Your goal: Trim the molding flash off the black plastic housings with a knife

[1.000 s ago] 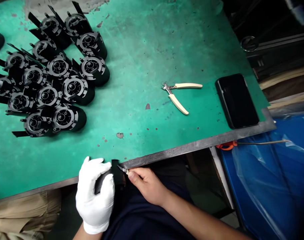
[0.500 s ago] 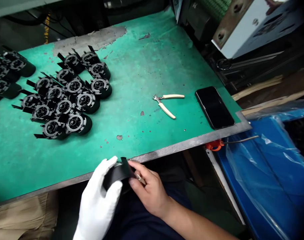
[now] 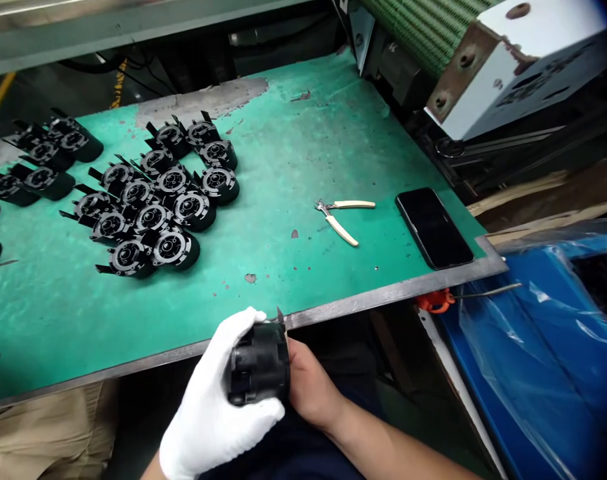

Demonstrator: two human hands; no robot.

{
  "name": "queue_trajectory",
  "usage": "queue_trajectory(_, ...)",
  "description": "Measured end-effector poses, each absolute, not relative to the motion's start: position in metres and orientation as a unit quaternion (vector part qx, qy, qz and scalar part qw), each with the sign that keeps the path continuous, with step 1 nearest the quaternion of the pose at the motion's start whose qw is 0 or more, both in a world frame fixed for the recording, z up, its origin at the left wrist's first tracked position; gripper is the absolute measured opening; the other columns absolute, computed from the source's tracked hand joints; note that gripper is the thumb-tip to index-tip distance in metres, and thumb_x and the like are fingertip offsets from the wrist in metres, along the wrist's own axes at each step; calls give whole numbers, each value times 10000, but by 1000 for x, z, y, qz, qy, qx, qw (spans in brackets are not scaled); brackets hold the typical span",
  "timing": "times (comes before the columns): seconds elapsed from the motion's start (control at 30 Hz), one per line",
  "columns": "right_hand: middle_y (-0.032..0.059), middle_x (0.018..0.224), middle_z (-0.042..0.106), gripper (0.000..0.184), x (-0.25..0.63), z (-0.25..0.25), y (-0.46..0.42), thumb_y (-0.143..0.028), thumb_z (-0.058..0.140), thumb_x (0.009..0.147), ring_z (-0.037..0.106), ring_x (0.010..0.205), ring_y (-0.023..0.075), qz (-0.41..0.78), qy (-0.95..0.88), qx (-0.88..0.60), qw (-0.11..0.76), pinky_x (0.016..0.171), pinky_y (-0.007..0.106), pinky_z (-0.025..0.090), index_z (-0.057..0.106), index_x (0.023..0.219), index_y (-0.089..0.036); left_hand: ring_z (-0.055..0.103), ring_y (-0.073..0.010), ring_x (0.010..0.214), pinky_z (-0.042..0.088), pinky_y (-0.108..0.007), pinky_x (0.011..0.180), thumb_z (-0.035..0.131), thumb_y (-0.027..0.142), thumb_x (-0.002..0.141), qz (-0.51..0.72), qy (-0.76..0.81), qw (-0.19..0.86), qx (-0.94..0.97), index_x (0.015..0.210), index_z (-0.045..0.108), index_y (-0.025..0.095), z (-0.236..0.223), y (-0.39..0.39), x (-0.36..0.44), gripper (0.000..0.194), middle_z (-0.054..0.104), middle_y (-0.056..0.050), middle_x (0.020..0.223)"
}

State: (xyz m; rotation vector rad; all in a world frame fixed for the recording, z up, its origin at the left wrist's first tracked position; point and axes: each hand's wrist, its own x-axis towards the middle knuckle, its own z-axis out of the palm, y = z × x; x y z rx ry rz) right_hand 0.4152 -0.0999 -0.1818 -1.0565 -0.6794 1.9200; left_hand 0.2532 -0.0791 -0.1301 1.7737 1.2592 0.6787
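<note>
part (image 3: pixel 259 363): black round moulded piece, held below the near table edge, over the lap; ribbed face toward camera, thin tab sticking up at its top
left hand (image 3: pixel 214 417): white glove, wraps the part from the left and underneath, thumb over the top; firm grasp
right hand (image 3: pixel 310 387): bare, pressed against the part's right side, fingers hidden behind it; grasping the part, can't tell if anything else is in the fingers
table (image 3: pixel 303 133): green mat, worn patches, metal rim; part sits just off its near edge, not resting on it
done parts (image 3: pixel 158 200): cluster of same black pieces on the mat, far left-centre, faces up, touching each other; well apart from the hands
more parts (image 3: pixel 43 163): second smaller group at left edge of mat
cutters (image 3: pixel 342 217): cream handles, open, lying on mat right of centre, untouched
phone (image 3: pixel 434 228): dark screen, flat near right corner of mat, just beside cutters
bin (image 3: pixel 548 360): blue, plastic-lined, right of table, lower
step: looks like hand inspection or trimming of one part, both hands turning it off the table
next move calls for: judging by the cluster, keep both grips firm while turning the part, mind the thin tab; a placement would need a long reach forward-left to the group, face up
</note>
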Motion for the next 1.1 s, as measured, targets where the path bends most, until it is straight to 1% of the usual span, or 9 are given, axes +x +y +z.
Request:
queue_trajectory(0.07, -43, 676, 481, 475, 423, -185, -106, -641, 610, 947, 394, 586, 104, 765, -258, -419, 416, 549, 239, 335, 656, 1055, -180, 572, -338, 1349, 514, -526, 1134, 794, 330, 791, 281, 507, 357, 732, 1512, 421, 312, -127, -77, 258, 812, 557, -106, 1470)
queue_trajectory(0.2, -8, 768, 520, 507, 448, -192, -119, -592, 375, 1067, 393, 639, 102, 776, -267, -422, 385, 591, 246, 321, 645, 1067, -163, 558, -331, 1318, 484, -522, 1127, 743, 340, 838, 239, 578, 217, 749, 1419, 536, 289, -123, -68, 259, 619, 562, -102, 1424)
queue_trajectory(0.33, 2, 801, 529, 501, 455, -203, -122, -591, 411, 1057, 427, 674, 112, 759, -328, -460, 323, 615, 251, 354, 670, 1056, -162, 558, -350, 1268, 435, -551, 1126, 754, 317, 828, 190, 589, 109, 777, 1409, 551, 259, -140, -70, 261, 618, 584, -132, 1348)
queue_trajectory(0.47, -14, 774, 521, 479, 447, -212, -118, -577, 392, 1067, 445, 666, 113, 736, -372, -466, 321, 610, 252, 366, 654, 1052, -176, 548, -351, 1279, 450, -529, 1120, 798, 248, 801, 225, 595, 65, 769, 1398, 550, 215, -157, -78, 268, 647, 559, -163, 1330)
queue_trajectory(0.6, -21, 763, 531, 431, 443, -210, -113, -512, 392, 1083, 472, 699, 117, 718, -413, -456, 326, 659, 259, 381, 637, 958, -180, 618, -342, 1152, 534, -521, 1014, 860, 194, 741, 252, 575, 34, 778, 1298, 611, 175, -159, -80, 270, 611, 612, -157, 1188)
queue_trajectory(0.73, 0, 854, 618, 372, 445, -202, -108, -424, 405, 1092, 541, 785, 135, 692, -439, -463, 338, 735, 267, 416, 655, 944, -191, 627, -381, 1122, 547, -565, 979, 904, 129, 662, 271, 555, 2, 786, 1205, 643, 117, -162, -80, 269, 603, 611, -175, 1109)
queue_trajectory(0.83, 12, 955, 680, 319, 446, -198, -106, -367, 417, 1093, 597, 871, 149, 681, -449, -466, 342, 801, 271, 437, 684, 1031, -204, 635, -398, 1093, 561, -572, 944, 936, 112, 596, 285, 542, -24, 790, 1131, 664, 95, -167, -81, 268, 600, 612, -159, 1041)
queue_trajectory(1.0, 19, 998, 709, 310, 446, -197, -104, -337, 420, 1091, 627, 905, 156, 676, -459, -465, 341, 825, 270, 451, 700, 1070, -205, 663, -300, 959, 570, -539, 958, 959, 89, 531, 311, 513, -31, 800, 1091, 674, 76, -171, -79, 266, 628, 641, -115, 964)
queue_trajectory(1.1, 23, 1007, 715, 313, 444, -199, -102, -344, 423, 1091, 633, 915, 160, 670, -460, -472, 341, 831, 272, 454, 703, 1100, -203, 657, -309, 988, 569, -537, 957, 962, 118, 543, 306, 517, -38, 798, 1079, 679, 86, -172, -78, 265, 606, 646, -110, 951)
